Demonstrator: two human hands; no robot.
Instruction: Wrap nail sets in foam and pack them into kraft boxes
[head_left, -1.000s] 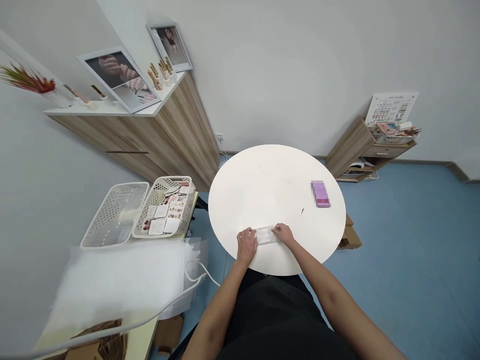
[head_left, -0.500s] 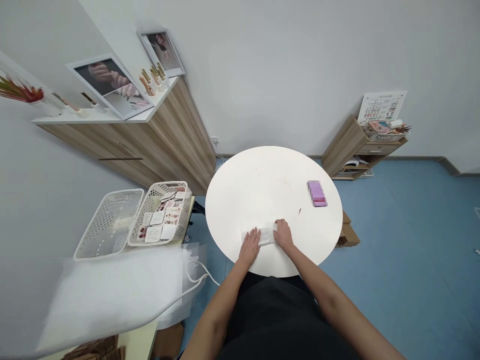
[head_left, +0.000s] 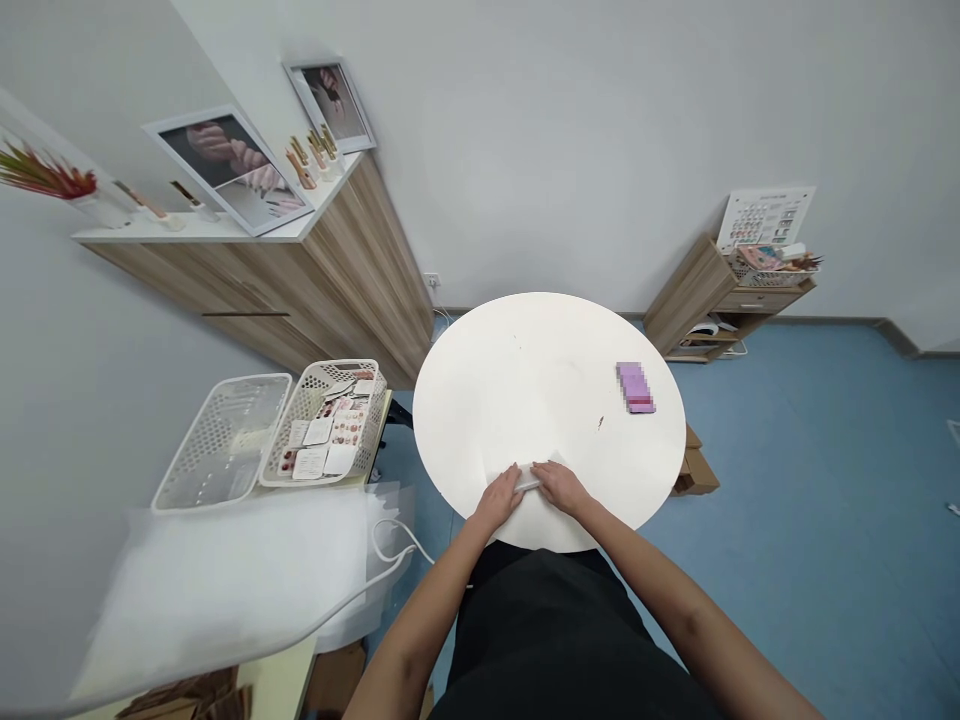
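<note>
My left hand [head_left: 497, 500] and my right hand [head_left: 561, 488] rest close together at the near edge of a round white table [head_left: 525, 380]. Between them lies a small transparent plastic packet [head_left: 529, 481], held by both hands and mostly hidden under my fingers. Its contents cannot be made out. A pink-and-purple box [head_left: 636, 388], its top pixelated, lies flat to the far right of my hands, out of their reach on the tabletop.
Left of the table stand a white plastic basket [head_left: 221, 445] and a second basket [head_left: 322, 425] holding printed cards. A white padded sheet [head_left: 225, 590] lies nearer me. A wooden cabinet [head_left: 360, 270] stands beyond, and a small wooden shelf unit [head_left: 720, 300] stands far right.
My hands have drawn closer together over the packet, which now shows as a narrower strip. The pink box has not moved on the table.
</note>
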